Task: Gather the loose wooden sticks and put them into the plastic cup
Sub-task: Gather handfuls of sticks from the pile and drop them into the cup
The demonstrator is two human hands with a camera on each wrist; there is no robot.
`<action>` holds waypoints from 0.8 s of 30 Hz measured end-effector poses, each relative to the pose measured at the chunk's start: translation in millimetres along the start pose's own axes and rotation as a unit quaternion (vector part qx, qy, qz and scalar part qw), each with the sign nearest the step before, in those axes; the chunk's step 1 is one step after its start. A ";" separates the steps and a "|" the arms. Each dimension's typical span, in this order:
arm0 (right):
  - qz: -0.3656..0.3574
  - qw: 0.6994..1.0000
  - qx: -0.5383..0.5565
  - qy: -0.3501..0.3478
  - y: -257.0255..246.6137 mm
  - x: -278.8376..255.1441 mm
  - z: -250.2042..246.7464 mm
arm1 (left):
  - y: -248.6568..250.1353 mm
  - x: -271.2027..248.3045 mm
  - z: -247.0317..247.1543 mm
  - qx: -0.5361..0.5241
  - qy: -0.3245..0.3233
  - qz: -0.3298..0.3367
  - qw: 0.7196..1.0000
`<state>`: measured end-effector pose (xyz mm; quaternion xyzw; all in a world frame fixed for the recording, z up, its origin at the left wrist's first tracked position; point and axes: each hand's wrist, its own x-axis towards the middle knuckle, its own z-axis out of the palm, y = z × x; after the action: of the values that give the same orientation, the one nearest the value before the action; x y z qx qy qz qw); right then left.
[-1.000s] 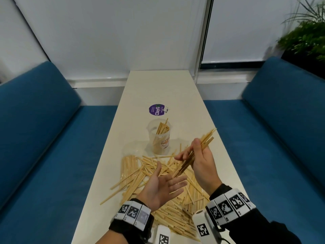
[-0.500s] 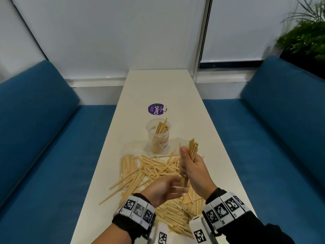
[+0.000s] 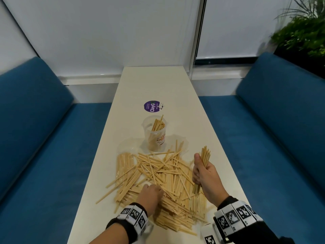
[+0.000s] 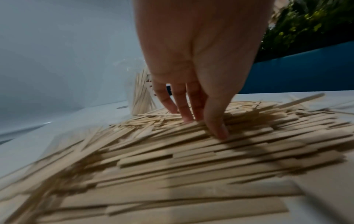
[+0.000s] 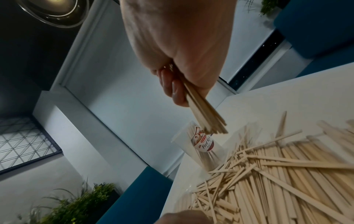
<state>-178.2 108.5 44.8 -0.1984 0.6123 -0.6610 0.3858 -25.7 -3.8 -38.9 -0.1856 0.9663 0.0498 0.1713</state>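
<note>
A big loose pile of wooden sticks covers the near half of the white table. Beyond it stands the clear plastic cup, upright, with several sticks inside. My right hand grips a bundle of sticks held nearly upright above the pile's right side, to the right of and nearer than the cup. The right wrist view shows the bundle between fingers and thumb, its ends in front of the cup. My left hand lies palm down, its straight fingers touching the pile at its near side.
A round purple sticker lies on the table behind the cup. Blue benches run along the left and right sides. A green plant stands at the far right. A crumpled clear wrapper lies left of the cup.
My right hand turned its bundle upright and carried it right, away from the left hand. The left hand turned palm down and dropped onto the near part of the pile.
</note>
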 end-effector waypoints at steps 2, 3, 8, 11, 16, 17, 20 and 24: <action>0.008 1.000 -0.002 0.008 1.4 -0.9 -0.6 | -3.4 0.6 -0.5 -0.017 0.022 -0.003 1.000; 0.010 1.000 -0.001 0.012 1.8 -1.0 -1.0 | -4.7 0.4 -1.4 -0.030 0.032 -0.005 0.999; 0.015 0.999 0.018 0.040 2.0 3.4 -0.9 | -11.4 -0.2 -20.6 -0.196 0.101 -0.048 0.974; 0.022 0.999 0.029 0.038 3.0 5.3 0.1 | -16.7 -1.5 -41.6 -0.339 0.158 -0.089 0.923; 0.040 0.992 -0.115 -0.027 7.1 7.1 14.5 | -19.1 -4.4 -75.7 -0.536 0.207 -0.107 0.811; 0.037 0.989 -0.138 -0.038 6.6 6.8 19.1 | -16.9 -5.4 -81.2 -0.572 0.203 -0.099 0.788; 0.026 0.987 -0.142 -0.076 4.4 5.6 32.2 | -6.4 -9.2 -93.3 -0.636 0.170 -0.068 0.749; 0.020 0.993 -0.085 -0.085 1.1 5.9 44.1 | -0.8 -9.3 -95.9 -0.609 0.157 -0.049 0.776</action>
<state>-149.2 75.1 50.1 -0.2735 0.6353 -0.5795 0.4310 -47.3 -16.7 54.1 -0.3037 0.7374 0.5894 -0.1292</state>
